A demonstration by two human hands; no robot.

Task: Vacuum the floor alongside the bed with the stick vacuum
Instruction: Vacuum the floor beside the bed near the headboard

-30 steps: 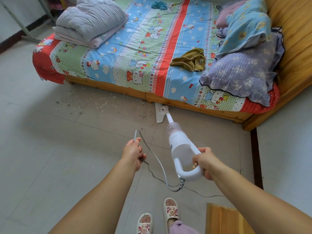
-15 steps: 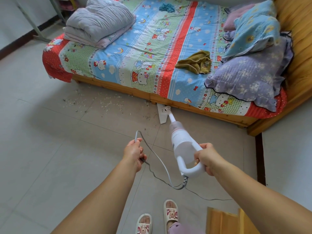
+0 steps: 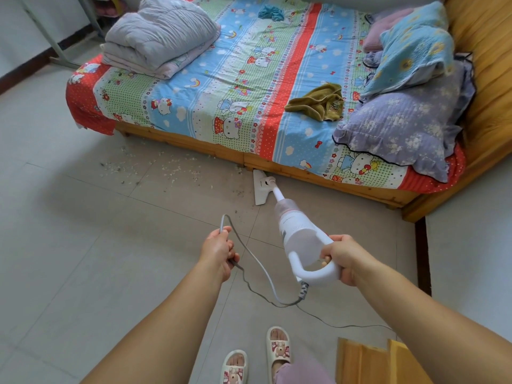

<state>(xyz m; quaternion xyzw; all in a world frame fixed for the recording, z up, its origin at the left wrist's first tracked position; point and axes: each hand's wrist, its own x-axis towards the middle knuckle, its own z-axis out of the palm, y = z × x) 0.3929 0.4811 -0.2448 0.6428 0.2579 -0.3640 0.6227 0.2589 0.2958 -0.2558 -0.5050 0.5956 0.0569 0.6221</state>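
Note:
A white stick vacuum (image 3: 297, 234) slants from its loop handle down to the floor. My right hand (image 3: 342, 257) grips that loop handle. The flat floor head (image 3: 261, 187) rests on the tiles against the wooden bed frame (image 3: 327, 177), near the middle of the bed's long side. My left hand (image 3: 219, 249) holds a raised loop of the grey power cord (image 3: 257, 263), which runs to the handle's base and trails off right over the floor. Pale crumbs and dark specks of debris (image 3: 155, 166) lie on the tiles left of the head, along the bed.
The bed carries a cartoon-print sheet, a folded grey quilt (image 3: 160, 34), an olive cloth (image 3: 318, 103) and pillows (image 3: 401, 126). A wooden headboard (image 3: 487, 87) stands at right. A wooden piece (image 3: 365, 361) sits low right, beside my slippered feet (image 3: 278, 349). Metal frame legs (image 3: 55, 42) stand far left.
The view has shifted left, so the bed sits further right in frame. The floor head has stayed by the bed frame, and both hands keep their grips.

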